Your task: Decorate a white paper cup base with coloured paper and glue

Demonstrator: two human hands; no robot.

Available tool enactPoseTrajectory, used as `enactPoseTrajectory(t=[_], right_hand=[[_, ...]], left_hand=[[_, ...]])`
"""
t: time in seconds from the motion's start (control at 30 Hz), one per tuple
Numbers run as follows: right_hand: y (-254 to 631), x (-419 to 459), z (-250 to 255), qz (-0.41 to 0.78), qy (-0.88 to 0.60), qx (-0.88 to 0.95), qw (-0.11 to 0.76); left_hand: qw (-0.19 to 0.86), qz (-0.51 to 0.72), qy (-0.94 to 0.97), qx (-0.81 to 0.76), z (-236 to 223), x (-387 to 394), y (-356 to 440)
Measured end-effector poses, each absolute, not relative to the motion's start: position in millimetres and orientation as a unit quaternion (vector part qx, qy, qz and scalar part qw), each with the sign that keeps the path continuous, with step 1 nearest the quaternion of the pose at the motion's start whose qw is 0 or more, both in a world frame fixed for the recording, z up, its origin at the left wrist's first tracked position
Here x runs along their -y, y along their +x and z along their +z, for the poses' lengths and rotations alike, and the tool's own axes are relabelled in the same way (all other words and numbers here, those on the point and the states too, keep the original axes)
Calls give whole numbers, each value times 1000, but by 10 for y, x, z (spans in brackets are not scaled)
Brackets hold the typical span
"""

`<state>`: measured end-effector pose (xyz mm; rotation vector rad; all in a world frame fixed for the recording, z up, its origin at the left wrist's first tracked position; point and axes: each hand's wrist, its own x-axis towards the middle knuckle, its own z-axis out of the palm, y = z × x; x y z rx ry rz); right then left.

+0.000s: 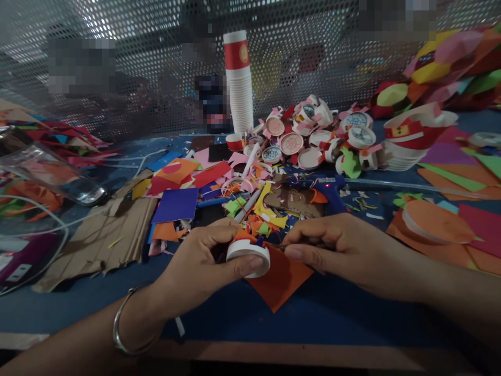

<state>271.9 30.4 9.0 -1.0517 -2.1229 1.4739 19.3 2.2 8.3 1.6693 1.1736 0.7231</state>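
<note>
My left hand (203, 261), with a metal bangle on the wrist, is closed round a short white paper cup piece (248, 256) with a red band, held on its side. My right hand (332, 248) is closed beside it, thumb and fingers pinched at the cup's rim on something thin that I cannot make out. Under both hands lies an orange paper square (279, 284) on the blue table (235, 313).
A blue glue gun (313, 188) lies just beyond the hands among coloured paper scraps. A tall stack of paper cups (239, 83) stands at the back, a heap of cut cup bottoms (313, 138) to its right. Cardboard (102, 235) lies left, orange paper shapes (438, 224) right.
</note>
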Motion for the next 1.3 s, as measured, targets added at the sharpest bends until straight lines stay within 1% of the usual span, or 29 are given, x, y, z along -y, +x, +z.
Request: enactPoseTrajectory(t=[0.27,0.77,0.97,1.3], right_hand=[[2719,-304,85,508,-379,752,181],[2726,-295,75,498,-360,763,201],[2733,-299,92,500,-356,767,187],[2725,-299,85,503,-347,767,196]], left_hand=[[522,304,646,-467,71,-20,198],[511,298,661,-461,85,-34,204],[520,296,658,-457,88,-27,211],[523,296,661,-450,84,-37,212]])
